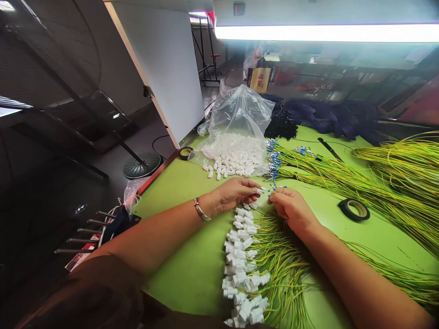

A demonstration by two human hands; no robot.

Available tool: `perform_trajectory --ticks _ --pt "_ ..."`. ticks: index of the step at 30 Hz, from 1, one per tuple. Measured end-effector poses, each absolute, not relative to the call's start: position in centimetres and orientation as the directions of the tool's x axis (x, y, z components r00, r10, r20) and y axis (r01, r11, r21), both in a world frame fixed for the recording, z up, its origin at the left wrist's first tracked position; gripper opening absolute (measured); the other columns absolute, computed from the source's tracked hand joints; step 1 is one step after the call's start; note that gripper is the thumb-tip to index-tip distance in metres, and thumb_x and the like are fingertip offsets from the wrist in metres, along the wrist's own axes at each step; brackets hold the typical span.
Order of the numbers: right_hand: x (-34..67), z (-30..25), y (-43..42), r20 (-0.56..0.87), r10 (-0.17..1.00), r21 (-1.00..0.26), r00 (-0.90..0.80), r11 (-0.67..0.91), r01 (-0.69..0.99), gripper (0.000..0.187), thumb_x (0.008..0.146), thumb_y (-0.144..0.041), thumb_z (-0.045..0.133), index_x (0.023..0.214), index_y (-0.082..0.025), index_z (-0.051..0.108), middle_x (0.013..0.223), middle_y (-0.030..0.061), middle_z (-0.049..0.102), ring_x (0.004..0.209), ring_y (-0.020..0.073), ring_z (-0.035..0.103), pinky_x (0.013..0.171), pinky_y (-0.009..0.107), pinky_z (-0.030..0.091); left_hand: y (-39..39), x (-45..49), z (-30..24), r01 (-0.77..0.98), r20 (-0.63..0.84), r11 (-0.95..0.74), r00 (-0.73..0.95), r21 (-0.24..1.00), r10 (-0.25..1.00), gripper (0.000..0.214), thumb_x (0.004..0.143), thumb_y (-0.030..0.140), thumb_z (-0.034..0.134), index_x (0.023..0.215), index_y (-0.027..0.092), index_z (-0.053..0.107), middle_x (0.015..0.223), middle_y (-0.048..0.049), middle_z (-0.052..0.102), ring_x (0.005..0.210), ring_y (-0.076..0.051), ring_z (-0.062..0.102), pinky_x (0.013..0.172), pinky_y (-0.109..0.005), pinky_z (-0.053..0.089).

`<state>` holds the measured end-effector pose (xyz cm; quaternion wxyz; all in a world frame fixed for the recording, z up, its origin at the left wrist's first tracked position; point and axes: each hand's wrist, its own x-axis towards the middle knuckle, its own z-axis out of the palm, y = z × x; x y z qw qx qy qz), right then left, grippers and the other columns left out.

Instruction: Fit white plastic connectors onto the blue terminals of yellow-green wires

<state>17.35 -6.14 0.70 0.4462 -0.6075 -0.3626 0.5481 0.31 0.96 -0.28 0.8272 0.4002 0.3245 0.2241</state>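
My left hand pinches a small white plastic connector at its fingertips. My right hand is closed on thin yellow-green wires with blue terminals, held right up against the connector. Below both hands lies a row of several wires with white connectors fitted, their yellow-green wires fanning out under my right forearm. A silver bracelet sits on my left wrist.
A clear plastic bag spills loose white connectors on the green table. Long bundles of yellow-green wires stretch to the right. A black tape roll lies to the right, another at the table's left edge. A fan base stands on the floor.
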Motion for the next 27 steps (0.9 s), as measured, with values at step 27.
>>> perform_trajectory --ticks 27 --pt "17.31 0.91 -5.72 -0.343 0.932 -0.939 0.113 -0.343 -0.022 0.014 0.051 -0.026 0.057 0.043 -0.018 0.050 0.033 -0.0091 0.028 0.033 0.0038 0.017 0.037 0.024 0.009 0.74 0.52 -0.09 -0.074 -0.187 0.300 0.637 0.951 0.748 0.029 0.055 0.022 0.085 0.079 0.010 0.072 0.074 -0.0064 0.072 0.066 -0.013 0.066 0.069 -0.025 0.053"
